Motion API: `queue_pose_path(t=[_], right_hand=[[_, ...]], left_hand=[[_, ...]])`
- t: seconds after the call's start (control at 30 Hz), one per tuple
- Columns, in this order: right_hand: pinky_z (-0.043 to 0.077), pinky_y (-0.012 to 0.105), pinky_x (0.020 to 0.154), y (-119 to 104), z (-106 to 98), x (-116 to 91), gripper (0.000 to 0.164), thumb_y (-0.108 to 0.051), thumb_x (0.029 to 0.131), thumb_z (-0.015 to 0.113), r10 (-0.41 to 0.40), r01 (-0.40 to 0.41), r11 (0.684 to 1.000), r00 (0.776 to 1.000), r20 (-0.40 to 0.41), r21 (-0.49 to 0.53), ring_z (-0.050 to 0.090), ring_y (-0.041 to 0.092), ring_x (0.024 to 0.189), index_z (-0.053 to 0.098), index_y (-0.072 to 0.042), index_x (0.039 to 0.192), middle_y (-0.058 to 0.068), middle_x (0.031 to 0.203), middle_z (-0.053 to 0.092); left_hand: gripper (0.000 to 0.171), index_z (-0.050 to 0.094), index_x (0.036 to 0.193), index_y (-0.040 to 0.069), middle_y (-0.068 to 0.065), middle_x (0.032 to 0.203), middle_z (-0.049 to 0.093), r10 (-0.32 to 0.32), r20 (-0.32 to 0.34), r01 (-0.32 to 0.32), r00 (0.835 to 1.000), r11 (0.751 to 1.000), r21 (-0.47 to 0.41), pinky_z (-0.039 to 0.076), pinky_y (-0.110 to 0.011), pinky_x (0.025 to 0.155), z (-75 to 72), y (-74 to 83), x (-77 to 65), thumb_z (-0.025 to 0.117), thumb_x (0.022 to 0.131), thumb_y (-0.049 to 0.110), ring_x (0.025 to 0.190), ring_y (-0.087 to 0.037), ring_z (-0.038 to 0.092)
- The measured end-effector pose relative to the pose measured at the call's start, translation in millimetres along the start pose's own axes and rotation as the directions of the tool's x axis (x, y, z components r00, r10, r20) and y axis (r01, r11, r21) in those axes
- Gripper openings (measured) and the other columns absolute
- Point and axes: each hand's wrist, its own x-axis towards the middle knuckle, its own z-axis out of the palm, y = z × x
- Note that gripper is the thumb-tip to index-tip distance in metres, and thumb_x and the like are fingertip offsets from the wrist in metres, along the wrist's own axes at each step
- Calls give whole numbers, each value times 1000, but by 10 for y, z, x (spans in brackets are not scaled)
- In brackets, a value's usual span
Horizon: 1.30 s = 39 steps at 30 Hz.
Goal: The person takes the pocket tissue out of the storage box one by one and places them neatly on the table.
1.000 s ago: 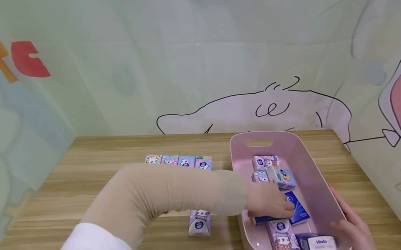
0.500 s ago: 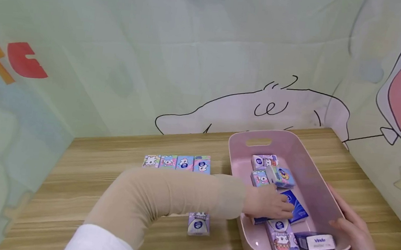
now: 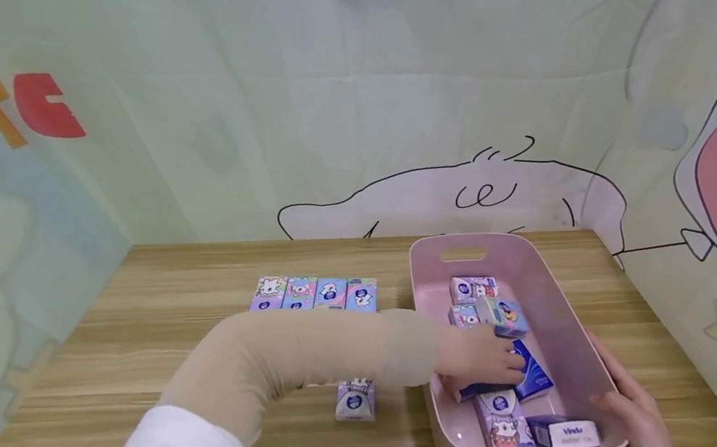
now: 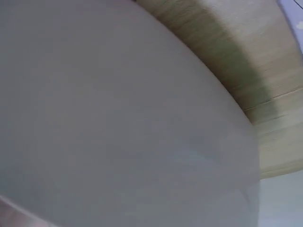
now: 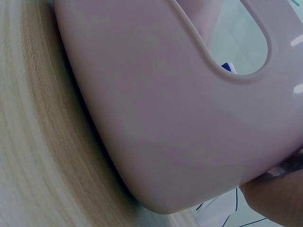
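A pink plastic basket (image 3: 560, 303) stands on the wooden table, with several small tissue packs inside. My left hand (image 3: 476, 356) reaches over its left wall, thumb and fingers bent round a dark blue tissue pack (image 3: 484, 391) that it mostly hides. Beside the fingers lies another blue tissue pack (image 3: 533, 373). A purple tissue pack (image 3: 507, 428) rests at the near end, next to a dark pack with a white Vinda end (image 3: 574, 435). My right hand (image 3: 636, 420) grips the basket's near right corner, thumb over the rim; the right wrist view shows the outer wall (image 5: 156, 104).
Several cartoon tissue packs (image 3: 330, 293) form a row on the table left of the basket, partly behind my left forearm (image 3: 319, 343). One purple pack (image 3: 356, 402) lies nearer. Farther in the basket are a light blue pack (image 3: 504, 317) and others. A printed curtain (image 3: 280, 99) hangs behind.
My left forearm has dropped slightly, so more of the pack row shows. The left hand stays low in the basket with small finger shifts; the right hand keeps its hold.
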Motion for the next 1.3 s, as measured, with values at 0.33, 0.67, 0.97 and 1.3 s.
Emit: queue_pose_path(t=[0.33,0.67,0.97,1.3], right_hand=[[47,14,89,-7,-20,-14,70,13,92,27,33,-33,999,999,9,-19,50,-7,121,21,-20,154,-27,145,42],[47,13,89,8,-51,-19,70,12,92,26,47,-47,999,998,32,-18,50,-7,121,19,-21,154,-27,146,42],[47,13,89,5,-27,-10,70,12,92,25,42,-41,999,998,40,-21,50,-7,122,19,-20,154,-26,145,43],[48,16,88,0,-28,-20,70,12,93,25,60,-60,998,997,45,-16,52,-4,120,18,-21,154,-24,144,45]], left_hand=[[100,25,149,14,-1,141,34,-116,-190,13,975,883,-470,37,-18,109,8,-304,-221,76,72,52,121,-9,45],[91,32,145,13,1,140,42,-331,-327,30,885,742,-670,34,-16,110,64,-414,-699,75,73,47,125,-8,44],[90,34,148,17,1,140,44,-481,-386,53,787,676,-735,40,-20,107,203,-300,-1245,72,74,50,123,-10,45],[92,38,146,19,3,138,48,-616,-304,164,727,585,-794,44,-31,106,588,52,-1731,75,68,51,118,-12,49]])
